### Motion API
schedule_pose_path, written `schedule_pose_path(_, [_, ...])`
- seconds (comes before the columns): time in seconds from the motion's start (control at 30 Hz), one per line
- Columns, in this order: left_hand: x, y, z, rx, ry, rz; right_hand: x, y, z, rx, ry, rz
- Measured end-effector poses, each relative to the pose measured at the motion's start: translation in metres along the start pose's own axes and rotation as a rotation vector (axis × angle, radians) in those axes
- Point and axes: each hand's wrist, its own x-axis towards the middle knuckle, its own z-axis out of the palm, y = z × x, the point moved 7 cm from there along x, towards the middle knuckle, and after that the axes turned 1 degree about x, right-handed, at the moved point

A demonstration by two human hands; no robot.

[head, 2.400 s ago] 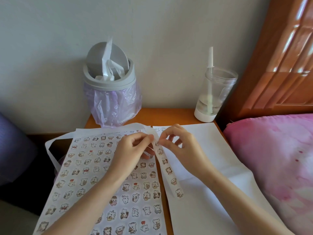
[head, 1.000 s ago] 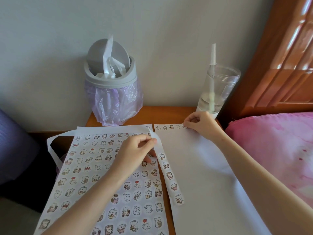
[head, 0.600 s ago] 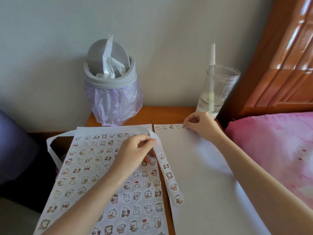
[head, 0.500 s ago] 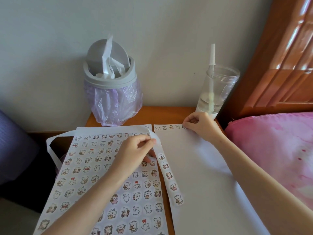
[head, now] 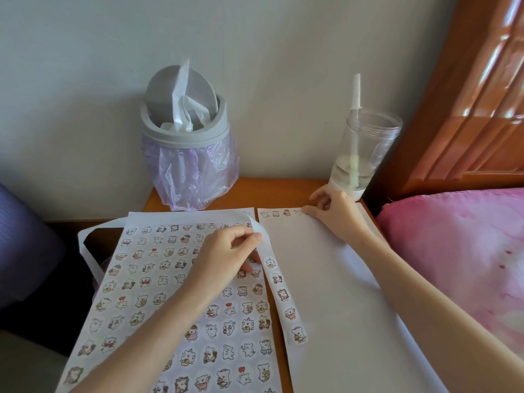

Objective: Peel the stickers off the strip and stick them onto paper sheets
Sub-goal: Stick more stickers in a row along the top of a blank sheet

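Note:
A narrow sticker strip (head: pixel 285 297) with several cartoon stickers runs down the gap between two sheets. My left hand (head: pixel 226 252) pinches the strip near its curled top end. On the left lies a full sticker sheet (head: pixel 147 290) covered in small cartoon stickers. On the right lies a white paper sheet (head: pixel 334 307) with a short row of stickers (head: pixel 280 213) along its top edge. My right hand (head: pixel 333 212) rests at that top edge, its fingertips pressing on the sheet at the row's right end.
A grey bin (head: pixel 187 143) with a purple bag stands at the back of the wooden table (head: pixel 272 191). A clear cup (head: pixel 361 154) with a straw stands just behind my right hand. A pink pillow (head: pixel 459 256) and a wooden headboard (head: pixel 476 95) border the right side.
2.4 s ago both hands worked at the strip's top. My right hand then moved to the white sheet's top edge and has stayed there. My left hand has held the strip still.

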Motion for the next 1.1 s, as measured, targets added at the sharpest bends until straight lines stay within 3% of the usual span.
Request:
schedule_pose_path(0.47, [-0.001, 0.001, 0.0, 0.009, 0.008, -0.001, 0.002, 0.004, 0.001, -0.007, 0.018, 0.001])
schedule_pose_path(0.6, [0.0, -0.001, -0.004, -0.108, 0.033, -0.015, -0.011, -0.012, -0.006, 0.123, 0.078, -0.013])
schedule_pose_path(0.67, [0.0, 0.001, -0.007, -0.186, 0.062, -0.008, -0.026, -0.035, -0.004, 0.2, 0.025, -0.051])
schedule_pose_path(0.83, [0.0, 0.002, -0.015, -0.255, 0.16, -0.008, -0.077, -0.089, 0.024, 0.281, -0.328, -0.093])
schedule_pose_path(1.1, [-0.001, 0.005, -0.017, -0.262, 0.184, 0.01, -0.086, -0.093, 0.023, 0.388, -0.295, -0.021])
